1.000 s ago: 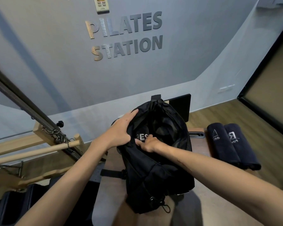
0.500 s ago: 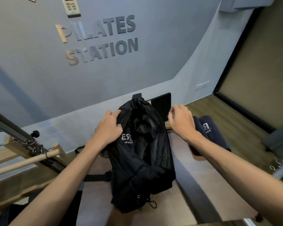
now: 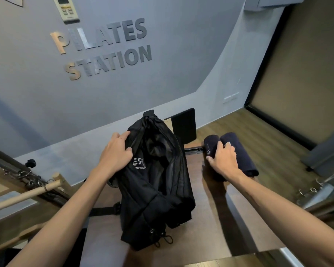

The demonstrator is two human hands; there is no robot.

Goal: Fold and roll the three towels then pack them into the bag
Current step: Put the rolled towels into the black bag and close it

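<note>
Bag point(image 3: 154, 182), black, soft-sided, standing on the brown table point(image 3: 216, 218) with its mouth open toward us; white lettering shows on the near-left panel and drawcords trail from its lower end. Our left hand point(image 3: 117, 153) grips the left rim of the opening, fingers curled over the fabric, as it did a second ago, so the mouth is held wide. Change of note: our right hand point(image 3: 223, 160), which a second ago was down at the bag's opening and half a second ago was travelling across, now lies on the two rolled towels point(image 3: 239, 151), dark navy, lying side by side and touching, to the right of the bag on the same table. Its fingers are spread and bent over the top of the left roll, thumb at that roll's near side; we read this as a grip closing, though whether the roll is yet lifted off the table cannot be told. Third towel: not on the table; the bag's interior is too dark for us to make it out, so we judge, without certainty, that it is already packed. Meaning for the task: folding and rolling look finished, packing is under way, and two rolls remain outside. Next move, in our judgement, calls for one roll carried across to the held-open mouth without letting it unwind. Background items: wall lettering point(image 3: 104, 49), remote holder point(image 3: 67, 8), wooden bar point(image 3: 23, 195) at left.
</note>
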